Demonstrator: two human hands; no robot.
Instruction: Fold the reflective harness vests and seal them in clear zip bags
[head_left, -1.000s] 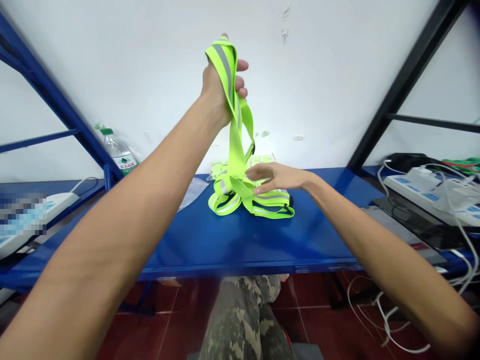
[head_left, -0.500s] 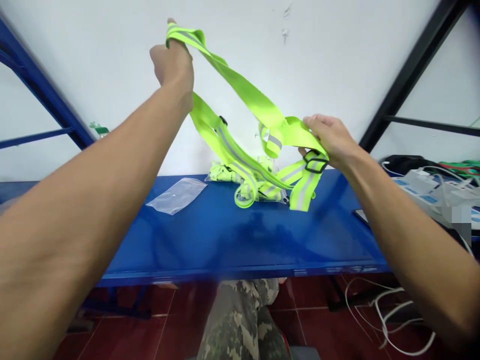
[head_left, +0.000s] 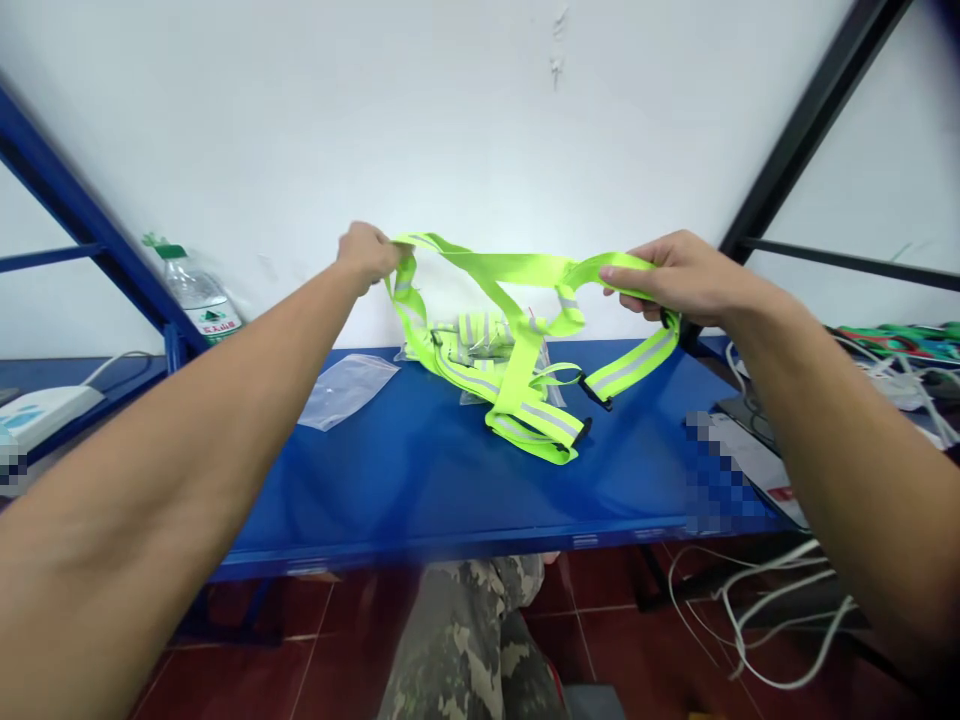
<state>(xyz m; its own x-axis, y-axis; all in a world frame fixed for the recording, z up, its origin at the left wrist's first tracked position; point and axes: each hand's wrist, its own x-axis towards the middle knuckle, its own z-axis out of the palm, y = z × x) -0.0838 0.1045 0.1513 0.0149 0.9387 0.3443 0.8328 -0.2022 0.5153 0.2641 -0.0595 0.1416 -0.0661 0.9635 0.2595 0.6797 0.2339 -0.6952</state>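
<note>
A neon-yellow reflective vest made of straps with silver stripes stretches between my two hands above the blue table. My left hand grips one strap at the upper left. At the right, my right hand pinches another strap between thumb and fingers. The lower straps hang in loops, with a black buckle dangling below my right hand. Behind the vest, more folded neon straps in clear packaging lie against the wall. A clear plastic bag lies flat on the table, below my left hand.
The blue table meets a white wall. A water bottle stands at the left beside a blue frame post. At the left edge lies a white power strip. White cables hang at the lower right.
My left hand has come down from high up, and the vest's upper strap now runs nearly level. The hanging loops have dropped lower and spread apart. The view has shifted, showing the bottle.
</note>
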